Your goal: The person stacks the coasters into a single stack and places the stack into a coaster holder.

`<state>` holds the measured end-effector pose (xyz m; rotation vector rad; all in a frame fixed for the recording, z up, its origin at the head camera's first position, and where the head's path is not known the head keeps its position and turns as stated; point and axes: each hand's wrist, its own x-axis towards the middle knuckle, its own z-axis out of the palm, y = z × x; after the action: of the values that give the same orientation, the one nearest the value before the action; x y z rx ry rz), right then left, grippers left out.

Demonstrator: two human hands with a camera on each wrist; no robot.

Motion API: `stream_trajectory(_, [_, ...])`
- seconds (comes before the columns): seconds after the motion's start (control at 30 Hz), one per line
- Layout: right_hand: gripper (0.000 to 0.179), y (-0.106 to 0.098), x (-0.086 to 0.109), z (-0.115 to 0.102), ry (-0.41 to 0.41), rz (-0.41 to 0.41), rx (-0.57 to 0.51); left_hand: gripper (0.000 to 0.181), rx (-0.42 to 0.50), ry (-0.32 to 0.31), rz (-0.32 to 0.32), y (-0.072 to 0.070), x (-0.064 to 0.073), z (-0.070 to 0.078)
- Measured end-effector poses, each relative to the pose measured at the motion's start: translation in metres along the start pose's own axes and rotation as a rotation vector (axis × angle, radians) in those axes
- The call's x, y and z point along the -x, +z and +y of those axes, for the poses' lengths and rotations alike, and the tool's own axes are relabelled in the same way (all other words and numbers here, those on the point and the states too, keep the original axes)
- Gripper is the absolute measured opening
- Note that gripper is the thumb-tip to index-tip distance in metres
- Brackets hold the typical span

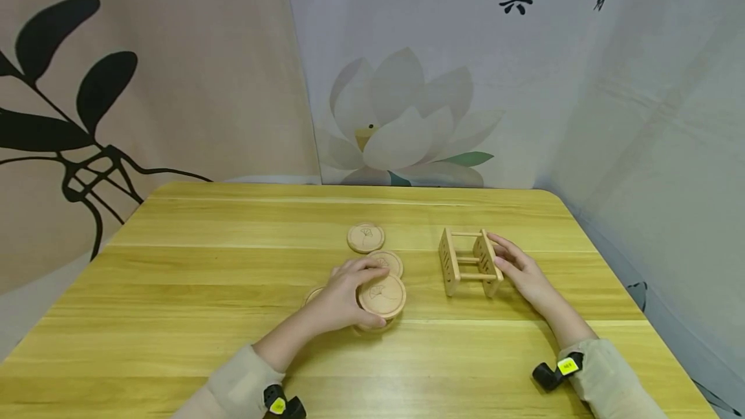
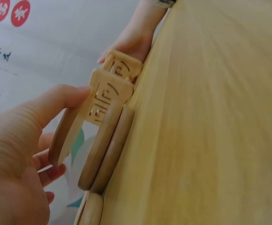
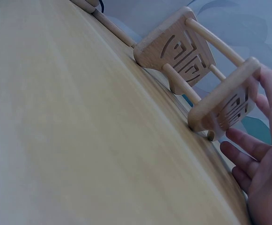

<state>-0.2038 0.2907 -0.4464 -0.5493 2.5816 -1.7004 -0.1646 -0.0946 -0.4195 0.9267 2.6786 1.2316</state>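
Near the middle of the table, my left hand (image 1: 343,296) grips a round wooden coaster (image 1: 382,296) by its edge, thumb on one side and fingers on the other. In the left wrist view that coaster is tilted and apart from two stacked coasters (image 2: 105,150) beside it. Further coasters lie on the table, one at the back (image 1: 365,238) and one partly hidden behind my left hand (image 1: 313,294). To the right stands a wooden coaster rack (image 1: 451,264) with two slotted side panels joined by rods. My right hand (image 1: 524,277) touches its right panel (image 3: 227,101) with loosely extended fingers.
The wooden table (image 1: 204,277) reaches back to a printed cloth (image 1: 407,31) with a lotus and dark characters. Small black cameras (image 1: 282,403) are worn at both wrists, over light sleeves (image 1: 617,374).
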Motion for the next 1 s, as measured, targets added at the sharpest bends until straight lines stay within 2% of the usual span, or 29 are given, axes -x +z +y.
stream_trajectory(0.27, [0.050,0.000,0.000,0.000,0.000,-0.003,-0.004,0.085,-0.021,-0.005,-0.014,-0.003,0.009,-0.007])
stream_trajectory(0.5, [0.050,0.000,0.000,0.000,-0.005,0.001,-0.002,0.082,-0.031,-0.013,-0.027,-0.004,0.014,-0.007])
stream_trajectory(1.0, [0.050,-0.001,0.000,0.002,-0.014,-0.001,0.007,0.082,-0.053,-0.024,-0.061,-0.003,0.017,-0.010])
